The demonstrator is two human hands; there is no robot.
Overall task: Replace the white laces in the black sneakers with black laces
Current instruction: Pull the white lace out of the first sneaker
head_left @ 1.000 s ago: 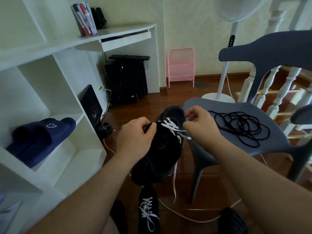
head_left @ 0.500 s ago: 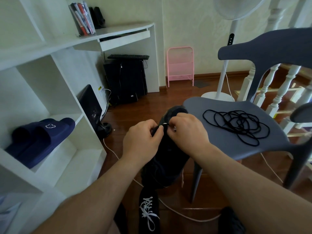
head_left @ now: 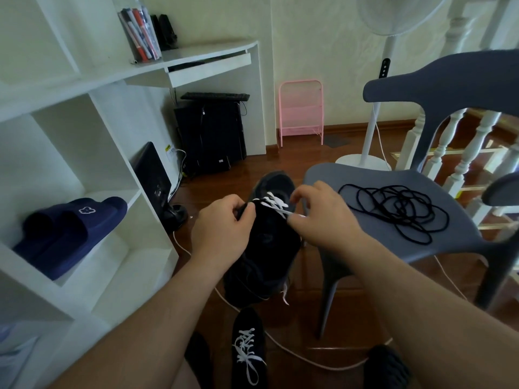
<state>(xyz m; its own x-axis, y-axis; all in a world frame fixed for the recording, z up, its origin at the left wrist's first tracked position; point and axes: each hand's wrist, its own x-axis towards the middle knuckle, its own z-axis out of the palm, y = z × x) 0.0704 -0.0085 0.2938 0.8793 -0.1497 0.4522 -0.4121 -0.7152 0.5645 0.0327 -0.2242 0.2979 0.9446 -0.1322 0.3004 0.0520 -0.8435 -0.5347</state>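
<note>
Two black sneakers, one in hand, one on the floor. Held sneaker [head_left: 269, 242]: raised between both hands just left of the chair seat, toe pointing away, white lace [head_left: 276, 204] threaded across the upper eyelets, one loose end hanging below the heel. Left hand [head_left: 222, 226]: fingers curled, grasping the sneaker's left edge at the eyelets. Right hand [head_left: 320, 217]: thumb and fingers pinching the white lace at the right side of the eyelets. Second sneaker [head_left: 248, 349]: on the wooden floor [head_left: 295, 153] at the bottom of the view, white lace tied in a bow. Black laces [head_left: 393, 210]: loose tangled heap on the seat of the grey plastic chair [head_left: 460, 237], just right of the right hand, not touching it. White cord [head_left: 309, 360]: runs along the floor under the chair. White shelf unit [head_left: 118, 192], at left: pair of navy slides [head_left: 70, 231] in one compartment. White worktop [head_left: 207, 50], beyond: clear holder of pens [head_left: 140, 35] on top, black computer tower [head_left: 210, 136] and keyboard beneath. Pink rack [head_left: 301, 113] against the wall. White standing fan [head_left: 373, 130] behind the chair, white banister posts at far right.
</note>
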